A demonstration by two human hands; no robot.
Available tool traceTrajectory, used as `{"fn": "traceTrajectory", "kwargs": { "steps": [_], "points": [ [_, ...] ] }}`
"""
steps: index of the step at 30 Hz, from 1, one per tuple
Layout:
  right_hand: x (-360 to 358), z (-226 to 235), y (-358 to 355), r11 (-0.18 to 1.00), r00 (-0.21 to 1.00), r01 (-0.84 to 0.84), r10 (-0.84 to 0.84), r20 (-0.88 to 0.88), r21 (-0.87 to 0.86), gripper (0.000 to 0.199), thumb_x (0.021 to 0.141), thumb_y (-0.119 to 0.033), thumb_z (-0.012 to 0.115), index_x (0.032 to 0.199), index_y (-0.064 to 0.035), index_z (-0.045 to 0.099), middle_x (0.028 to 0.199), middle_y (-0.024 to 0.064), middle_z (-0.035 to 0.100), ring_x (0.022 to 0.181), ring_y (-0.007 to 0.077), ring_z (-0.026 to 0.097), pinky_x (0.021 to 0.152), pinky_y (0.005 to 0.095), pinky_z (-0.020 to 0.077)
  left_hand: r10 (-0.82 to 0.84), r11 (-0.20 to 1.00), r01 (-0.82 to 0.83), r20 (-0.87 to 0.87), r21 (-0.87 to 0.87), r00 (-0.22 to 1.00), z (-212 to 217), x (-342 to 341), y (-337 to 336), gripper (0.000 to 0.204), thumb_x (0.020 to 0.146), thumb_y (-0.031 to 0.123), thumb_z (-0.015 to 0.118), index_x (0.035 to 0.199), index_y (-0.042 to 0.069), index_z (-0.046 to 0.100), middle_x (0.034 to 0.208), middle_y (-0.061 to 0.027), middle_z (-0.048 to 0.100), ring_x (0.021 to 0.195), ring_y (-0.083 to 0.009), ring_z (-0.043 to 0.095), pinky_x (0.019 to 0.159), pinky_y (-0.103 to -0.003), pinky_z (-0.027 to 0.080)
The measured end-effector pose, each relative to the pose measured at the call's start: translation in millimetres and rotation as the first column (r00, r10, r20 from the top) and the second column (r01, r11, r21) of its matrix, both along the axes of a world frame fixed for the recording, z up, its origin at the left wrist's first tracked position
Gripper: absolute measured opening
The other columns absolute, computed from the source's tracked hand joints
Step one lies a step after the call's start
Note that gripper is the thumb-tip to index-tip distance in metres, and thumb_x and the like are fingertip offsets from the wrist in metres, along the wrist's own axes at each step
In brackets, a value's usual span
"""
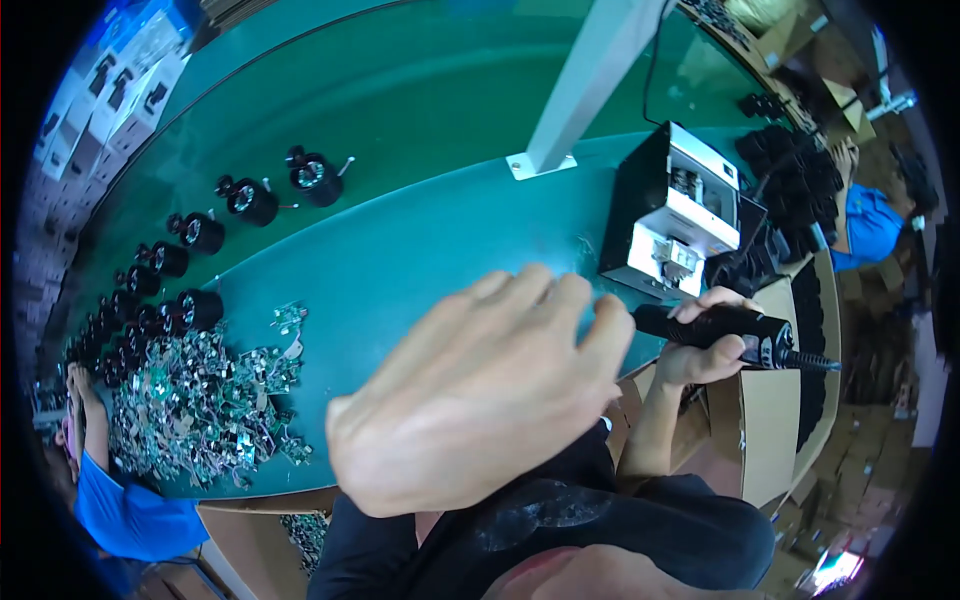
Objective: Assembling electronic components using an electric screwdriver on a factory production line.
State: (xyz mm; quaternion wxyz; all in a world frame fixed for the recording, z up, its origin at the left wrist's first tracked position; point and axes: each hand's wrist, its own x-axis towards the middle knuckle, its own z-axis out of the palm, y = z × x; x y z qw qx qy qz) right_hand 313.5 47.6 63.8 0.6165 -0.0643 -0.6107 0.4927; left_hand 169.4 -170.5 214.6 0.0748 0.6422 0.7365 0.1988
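The right hand [690, 365] grips a black screwdriver [725, 328] beside the worktop [450, 240], just in front of a black-and-white machine [645, 215]. The left hand [480, 390] has its fingers bent near the screwdriver's nose; their tips are hidden, so I cannot tell whether they grasp anything.

The nose could knock or pinch the left hand's fingers, since both are so close together. The coiled sleeve at the other end might catch on the carton [770, 430] if swung low. Loose boards [200, 410] could spill off the near edge if an arm brushes the heap.

Counted: one screwdriver, one machine, one white post [590, 85]. Four black units [315, 180] stand clear at the row's upper end; the others overlap, and the boards are too tangled to number.
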Motion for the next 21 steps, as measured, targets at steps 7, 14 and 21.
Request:
{"fn": "traceTrajectory", "kwargs": {
  "steps": [7, 14, 21],
  "points": [
    [0.5, 1.8, -0.1, 1.000, 1.000, -0.019, 0.019, 0.002, 0.011, 0.057, 0.095, -0.051, 0.055, 0.122, -0.0030, 0.042, 0.084, 0.0144, 0.061, 0.053, 0.0133, 0.057, 0.047, 0.0232, 0.0477, 0.131, 0.991, -0.131, 0.020, -0.012, 0.991, 6.0, -3.3, -7.1, 0.039, 0.081, 0.025, 0.070, 0.108, 0.000, 0.058, 0.100, -0.0129, 0.061, 0.086, -0.0292, 0.058, 0.074, -0.034, 0.048],
    [2.7, -2.5, 2.4, 0.999, 0.999, -0.023, 0.022, 0.023, 0.028, 0.058, 0.095, -0.053, 0.053, 0.124, -0.0053, 0.040, 0.086, 0.0139, 0.059, 0.054, 0.0143, 0.058, 0.048, 0.0241, 0.0480, 0.160, 0.987, -0.159, 0.068, -0.015, 0.985, 6.4, -2.8, -3.5, 0.042, 0.078, 0.020, 0.074, 0.110, -0.003, 0.059, 0.107, -0.0148, 0.061, 0.088, -0.0298, 0.059, 0.075, -0.034, 0.049],
    [3.8, -4.0, 4.5, 0.999, 0.999, -0.037, 0.036, 0.027, 0.024, 0.057, 0.095, -0.055, 0.051, 0.125, -0.0076, 0.041, 0.087, 0.0134, 0.059, 0.054, 0.0147, 0.058, 0.048, 0.0245, 0.0481, 0.156, 0.987, -0.154, 0.073, -0.033, 0.985, 5.2, -2.8, -0.1, 0.042, 0.076, 0.017, 0.075, 0.110, -0.003, 0.059, 0.107, -0.0154, 0.062, 0.088, -0.0303, 0.059, 0.076, -0.035, 0.049]
  ]
}}
